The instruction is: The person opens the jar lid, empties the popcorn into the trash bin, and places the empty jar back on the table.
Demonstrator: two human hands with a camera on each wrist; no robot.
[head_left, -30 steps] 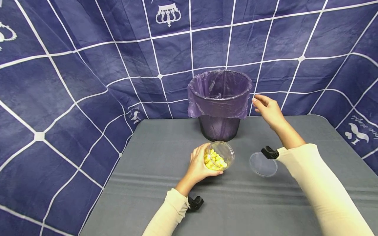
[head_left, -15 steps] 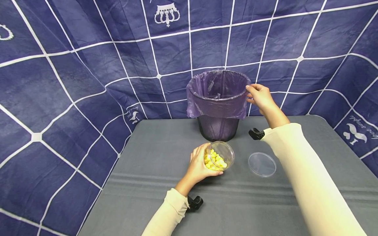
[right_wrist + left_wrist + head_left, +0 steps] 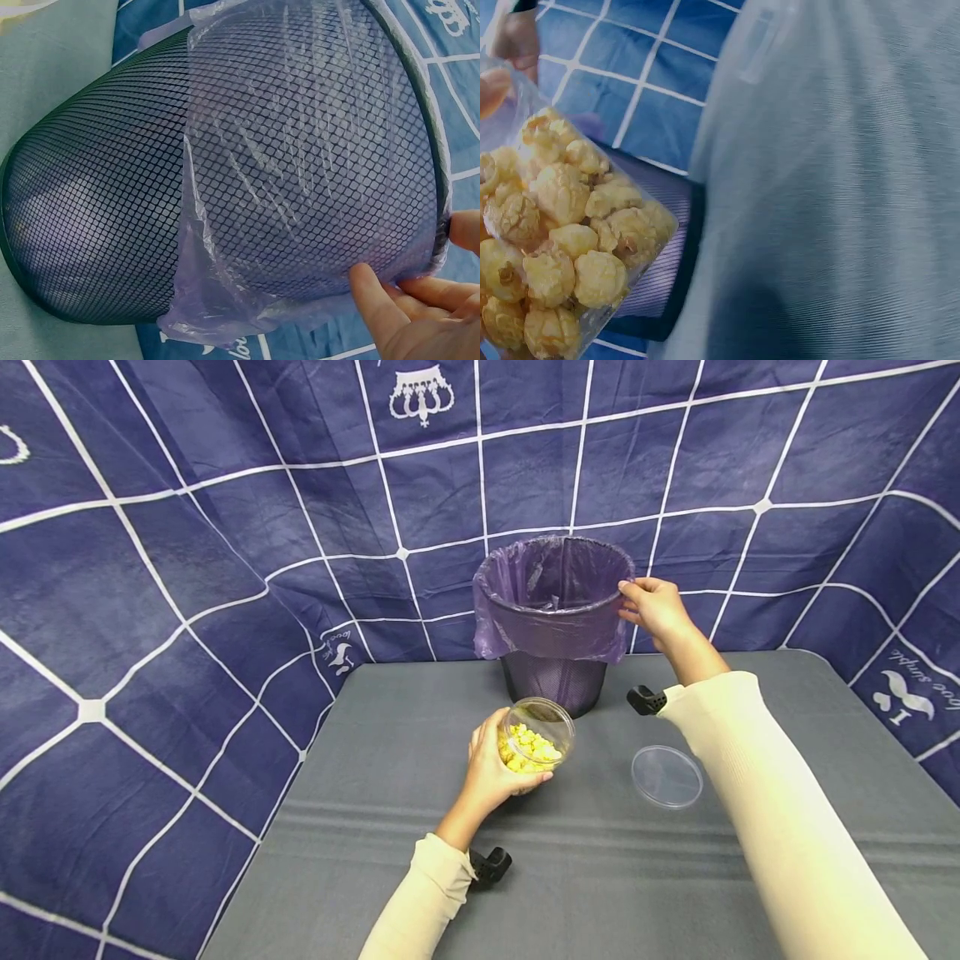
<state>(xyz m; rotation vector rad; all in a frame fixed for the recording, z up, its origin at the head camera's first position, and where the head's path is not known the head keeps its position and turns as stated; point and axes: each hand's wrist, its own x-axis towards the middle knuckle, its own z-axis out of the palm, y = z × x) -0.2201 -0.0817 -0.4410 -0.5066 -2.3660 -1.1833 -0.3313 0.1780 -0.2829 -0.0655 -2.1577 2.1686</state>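
Popcorn [image 3: 531,748] sits in a clear round tub [image 3: 551,718], which I see tilted at the grey surface [image 3: 405,777], its mouth facing up. The left grip [image 3: 491,768] is clamped around the tub; I cannot tell from here whether its base touches the surface. In the left wrist view I get the yellow pieces close up, packed against the clear wall. Just beyond the tub stands a mesh bin [image 3: 551,681], upright, with a translucent purple liner [image 3: 551,635] folded over its rim. I see the right grip [image 3: 654,607] pinching that rim at the bin's right side, thumb at the top edge and fingers against the liner outside. Flat on the surface, to the right of the tub, lies a clear round lid [image 3: 667,777], apart from both grips. Cream sleeves [image 3: 802,827] reach the wrists, each carrying a black device [image 3: 491,866]. Blue cloth [image 3: 300,527] with white grid lines hangs behind the bin and along the sides.
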